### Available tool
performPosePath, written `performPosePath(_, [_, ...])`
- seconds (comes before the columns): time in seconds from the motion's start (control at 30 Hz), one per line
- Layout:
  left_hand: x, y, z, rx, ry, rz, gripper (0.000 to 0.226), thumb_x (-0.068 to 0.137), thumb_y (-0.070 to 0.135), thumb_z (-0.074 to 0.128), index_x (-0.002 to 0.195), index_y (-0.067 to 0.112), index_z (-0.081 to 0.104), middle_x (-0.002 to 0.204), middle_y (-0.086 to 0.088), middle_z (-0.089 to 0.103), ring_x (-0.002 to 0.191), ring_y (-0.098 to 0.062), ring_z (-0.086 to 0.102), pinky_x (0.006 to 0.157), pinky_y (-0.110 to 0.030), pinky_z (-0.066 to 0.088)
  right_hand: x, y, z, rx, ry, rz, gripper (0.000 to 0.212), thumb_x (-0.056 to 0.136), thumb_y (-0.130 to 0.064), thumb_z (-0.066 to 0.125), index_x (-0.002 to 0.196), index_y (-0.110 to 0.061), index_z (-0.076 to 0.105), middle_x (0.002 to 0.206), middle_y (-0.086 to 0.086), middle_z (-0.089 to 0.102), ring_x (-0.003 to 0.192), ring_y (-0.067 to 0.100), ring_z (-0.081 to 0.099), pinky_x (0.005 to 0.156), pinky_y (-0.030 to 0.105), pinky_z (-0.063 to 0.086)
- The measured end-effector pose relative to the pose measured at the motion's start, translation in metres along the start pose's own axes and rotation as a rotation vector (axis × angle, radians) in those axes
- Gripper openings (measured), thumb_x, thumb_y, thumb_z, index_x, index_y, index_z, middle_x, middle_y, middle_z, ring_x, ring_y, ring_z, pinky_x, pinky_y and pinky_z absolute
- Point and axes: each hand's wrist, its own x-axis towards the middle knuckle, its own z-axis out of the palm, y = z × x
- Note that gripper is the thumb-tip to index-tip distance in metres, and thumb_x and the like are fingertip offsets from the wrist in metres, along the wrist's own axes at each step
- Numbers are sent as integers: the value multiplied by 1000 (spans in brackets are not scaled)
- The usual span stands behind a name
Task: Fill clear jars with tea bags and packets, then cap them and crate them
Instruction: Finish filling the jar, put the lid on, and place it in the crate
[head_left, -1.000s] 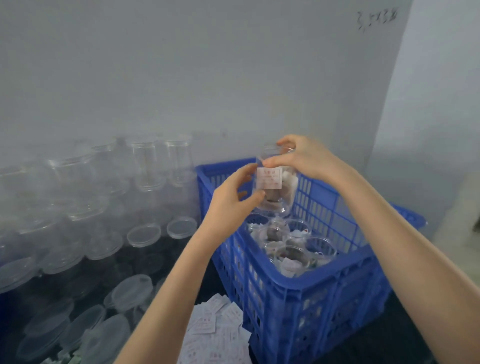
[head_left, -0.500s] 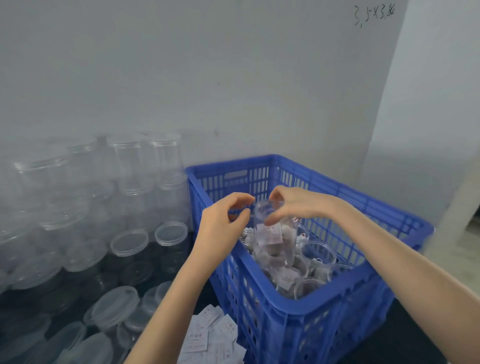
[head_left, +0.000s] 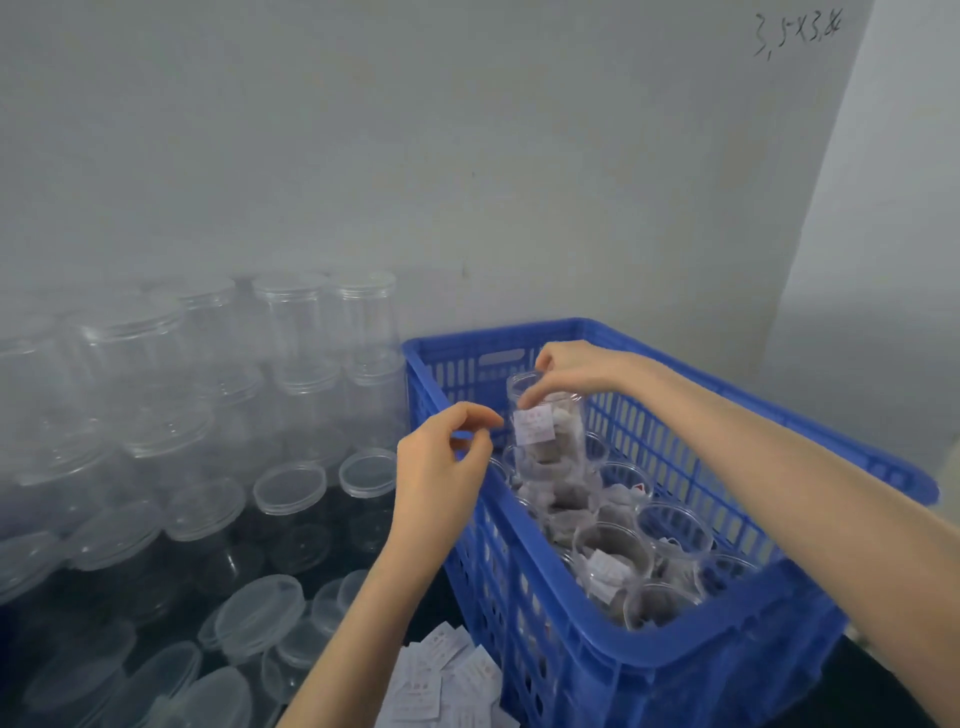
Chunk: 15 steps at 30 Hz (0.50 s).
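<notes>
The right hand (head_left: 571, 371) pinches the top of a filled clear jar (head_left: 548, 441) by its rim, fingertips curled over the mouth, so the jar hangs upright and can go straight down into the blue crate (head_left: 675, 665). The jar sits at the crate's ten o'clock corner, above other filled jars (head_left: 670, 535) whose open mouths face up; whether it already rests on them cannot be told. A white packet (head_left: 534, 425) shows through its wall over brownish tea bags. The left hand (head_left: 441, 478) hovers just beside it at nine o'clock, fingers loosely curled and holding nothing, probably ready to steady it. Outside the crate, at eight o'clock, lie loose clear lids (head_left: 288, 488), stacked empty jars (head_left: 291, 322) and a heap of spare packets (head_left: 447, 680), within reach for later filling.
</notes>
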Motion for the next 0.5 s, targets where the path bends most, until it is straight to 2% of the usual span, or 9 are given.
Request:
performPosePath(0.03, [0, -1, -2, -7, 19, -1, 38, 91, 1, 55, 78, 36, 64, 79, 26, 66, 63, 6, 56, 51, -8, 39, 10, -3, 1, -9, 20, 0, 55, 72, -55, 80, 74, -7, 53, 71, 14, 48, 70, 29, 49, 59, 37, 39])
performPosePath(0.07, [0, -3, -3, -16, 37, -4, 37, 90, 0, 54, 78, 34, 64, 80, 25, 66, 65, 6, 56, 52, -7, 38, 20, -7, 2, -15, 39, 0, 58, 71, -55, 80, 83, -2, 59, 80, 19, 56, 80, 33, 56, 66, 40, 45])
performPosePath(0.13, [0, -7, -7, -40, 61, -16, 34, 90, 0, 53, 79, 29, 66, 80, 23, 66, 60, 4, 54, 51, -8, 37, 43, -11, 9, -27, 95, -4, 71, 71, -58, 78, 108, 1, 62, 105, 17, 65, 102, 33, 62, 81, 41, 50])
performPosePath(0.17, [0, -10, -8, -56, 65, -21, 33, 90, 0, 53, 80, 28, 67, 78, 22, 66, 55, 3, 51, 49, -8, 36, 53, -14, 14, -41, 126, -11, 74, 72, -59, 77, 115, -1, 61, 114, 13, 64, 106, 30, 62, 84, 41, 50])
performPosePath(0.27, [-1, -17, -12, -85, 68, -28, 31, 90, 0, 54, 80, 26, 68, 72, 20, 64, 51, 2, 48, 48, -8, 34, 81, -24, 34, -58, 160, -36, 72, 74, -59, 77, 116, -5, 56, 115, 9, 61, 100, 25, 60, 78, 39, 50])
performPosePath(0.37, [-2, -25, -15, -90, 68, -24, 31, 89, -1, 54, 79, 25, 68, 63, 20, 58, 47, 0, 44, 47, -9, 31, 109, -31, 55, -68, 179, -47, 70, 77, -56, 77, 115, -4, 52, 113, 11, 57, 85, 21, 54, 61, 32, 43])
performPosePath(0.5, [0, -34, -15, -86, 37, -28, 33, 89, -1, 55, 79, 27, 69, 63, 18, 57, 47, -3, 43, 48, -10, 32, 134, -36, 80, -87, 117, -70, 74, 80, -51, 77, 127, 1, 51, 124, 12, 58, 104, 28, 60, 78, 36, 50])
